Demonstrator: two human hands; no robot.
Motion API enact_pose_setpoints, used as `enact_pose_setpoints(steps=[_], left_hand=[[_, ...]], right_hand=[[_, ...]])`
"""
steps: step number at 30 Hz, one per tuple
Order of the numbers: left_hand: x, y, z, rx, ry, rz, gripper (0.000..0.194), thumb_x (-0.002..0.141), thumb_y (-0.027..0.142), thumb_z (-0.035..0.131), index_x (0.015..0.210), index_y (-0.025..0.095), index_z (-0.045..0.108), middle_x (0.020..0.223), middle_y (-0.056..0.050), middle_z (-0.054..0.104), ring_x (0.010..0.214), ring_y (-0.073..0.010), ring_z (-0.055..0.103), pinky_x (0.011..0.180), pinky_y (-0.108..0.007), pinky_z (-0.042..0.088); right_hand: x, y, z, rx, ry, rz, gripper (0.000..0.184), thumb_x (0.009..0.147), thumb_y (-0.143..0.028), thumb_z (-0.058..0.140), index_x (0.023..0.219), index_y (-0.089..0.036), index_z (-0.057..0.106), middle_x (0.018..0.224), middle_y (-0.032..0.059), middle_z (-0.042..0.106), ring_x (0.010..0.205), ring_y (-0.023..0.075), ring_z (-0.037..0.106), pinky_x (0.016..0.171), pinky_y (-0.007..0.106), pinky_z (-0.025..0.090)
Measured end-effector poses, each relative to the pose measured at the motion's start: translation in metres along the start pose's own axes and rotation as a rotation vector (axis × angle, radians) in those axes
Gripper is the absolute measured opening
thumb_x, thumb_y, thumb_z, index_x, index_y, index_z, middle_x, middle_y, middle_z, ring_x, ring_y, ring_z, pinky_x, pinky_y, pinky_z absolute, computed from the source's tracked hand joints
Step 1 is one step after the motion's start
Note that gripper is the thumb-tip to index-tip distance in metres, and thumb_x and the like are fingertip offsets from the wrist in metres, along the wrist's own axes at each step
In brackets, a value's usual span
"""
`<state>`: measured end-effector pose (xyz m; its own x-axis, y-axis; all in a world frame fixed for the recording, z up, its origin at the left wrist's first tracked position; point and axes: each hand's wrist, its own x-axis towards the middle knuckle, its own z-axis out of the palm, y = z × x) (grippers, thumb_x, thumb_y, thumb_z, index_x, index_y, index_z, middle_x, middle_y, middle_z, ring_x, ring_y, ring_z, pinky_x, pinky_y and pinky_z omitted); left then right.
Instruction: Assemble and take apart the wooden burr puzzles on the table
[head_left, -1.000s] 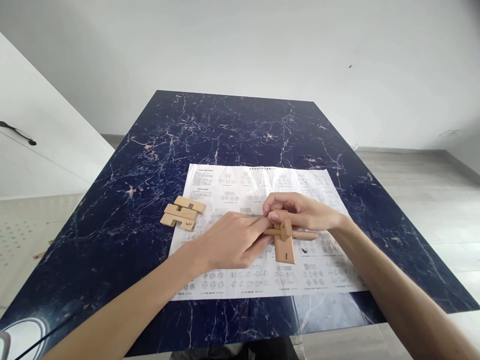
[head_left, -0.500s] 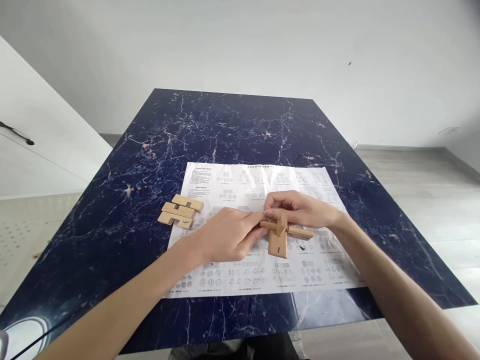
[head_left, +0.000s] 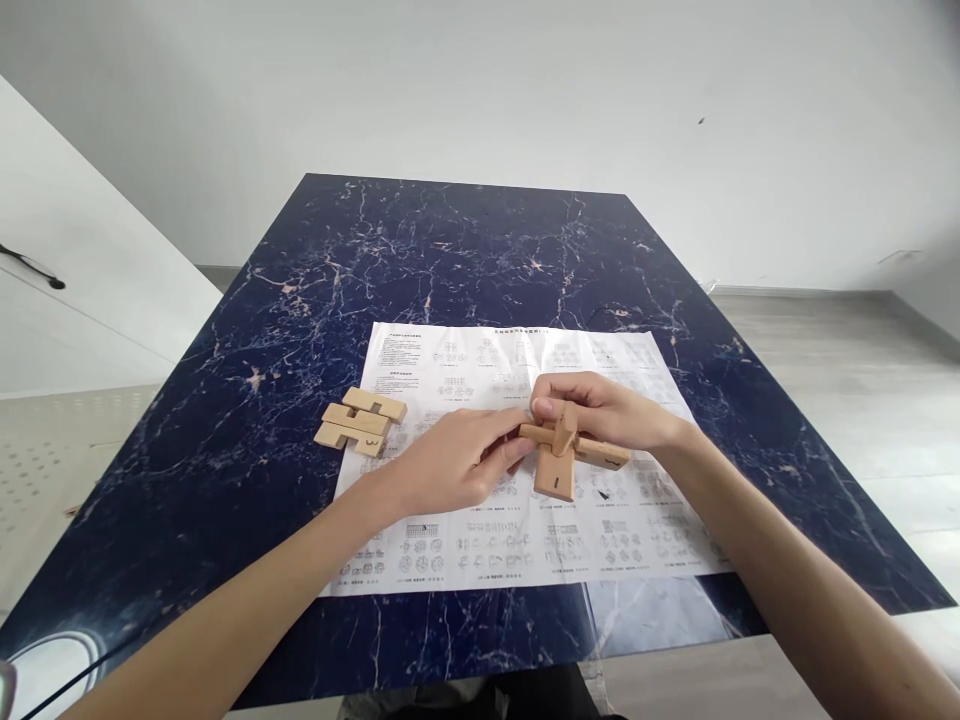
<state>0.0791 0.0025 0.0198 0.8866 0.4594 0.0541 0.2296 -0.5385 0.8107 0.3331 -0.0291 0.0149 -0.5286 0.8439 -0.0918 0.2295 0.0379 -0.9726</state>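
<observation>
The cross (head_left: 556, 468) is held over the sheet (head_left: 450, 510), already joined at its middle, though the hands hide how much is fitted. The left hand (head_left: 457, 455) pinches its left end; the right hand (head_left: 600, 408) grips it from behind, fingertips partly hidden. Three notched blocks (head_left: 355, 421) lie apart from it, unjoined, across the sheet's left edge and the bench (head_left: 450, 255).

Wooden assembly (head_left: 555, 474) partly covered by left hand (head_left: 450, 465) and right hand (head_left: 611, 411)
Smallest text on the sheet (head_left: 585, 550) cannot be read; a white object (head_left: 49, 677) is cut off by the left edge.
</observation>
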Motion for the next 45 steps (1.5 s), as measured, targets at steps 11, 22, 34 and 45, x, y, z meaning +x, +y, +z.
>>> enact_pose_setpoints(steps=[11, 22, 34, 45], left_hand=[[0.002, 0.002, -0.002, -0.176, 0.015, -0.043, 0.03, 0.112, 0.032, 0.049, 0.091, 0.018, 0.065, 0.074, 0.001, 0.063, 0.056, -0.0099, 0.046, 0.055, -0.026, 0.037], [0.004, 0.002, -0.001, -0.318, 0.101, -0.154, 0.033, 0.115, 0.045, 0.043, 0.121, 0.02, 0.064, 0.081, 0.001, 0.065, 0.056, -0.0099, 0.041, 0.052, -0.025, 0.035], [0.003, 0.002, 0.002, -0.312, 0.119, -0.176, 0.032, 0.113, 0.04, 0.046, 0.132, 0.018, 0.06, 0.08, 0.001, 0.067, 0.06, -0.0116, 0.047, 0.057, -0.027, 0.039], [0.001, 0.001, 0.003, -0.261, 0.083, -0.203, 0.035, 0.112, 0.04, 0.046, 0.129, 0.018, 0.067, 0.08, -0.001, 0.069, 0.057, -0.0114, 0.048, 0.054, -0.027, 0.038]], right_hand=[[-0.004, 0.0, -0.008, 0.137, -0.001, -0.027, 0.041, 0.108, -0.054, 0.065, 0.085, -0.02, 0.06, 0.067, -0.006, 0.05, 0.051, 0.0078, 0.034, 0.048, 0.022, 0.03], [-0.005, 0.002, -0.009, 0.363, 0.209, 0.08, 0.034, 0.099, -0.053, 0.074, 0.085, -0.024, 0.065, 0.058, -0.0075, 0.046, 0.043, 0.0091, 0.027, 0.038, 0.024, 0.024], [-0.003, 0.018, -0.037, 0.296, 1.134, -0.036, 0.035, 0.09, -0.038, 0.078, 0.071, -0.023, 0.053, 0.065, -0.0047, 0.048, 0.048, 0.0083, 0.036, 0.04, 0.023, 0.026], [-0.023, 0.038, -0.081, -0.147, 1.523, 0.039, 0.015, 0.097, -0.028, 0.061, 0.085, -0.024, 0.053, 0.064, -0.0044, 0.052, 0.049, 0.012, 0.044, 0.045, 0.028, 0.033]])
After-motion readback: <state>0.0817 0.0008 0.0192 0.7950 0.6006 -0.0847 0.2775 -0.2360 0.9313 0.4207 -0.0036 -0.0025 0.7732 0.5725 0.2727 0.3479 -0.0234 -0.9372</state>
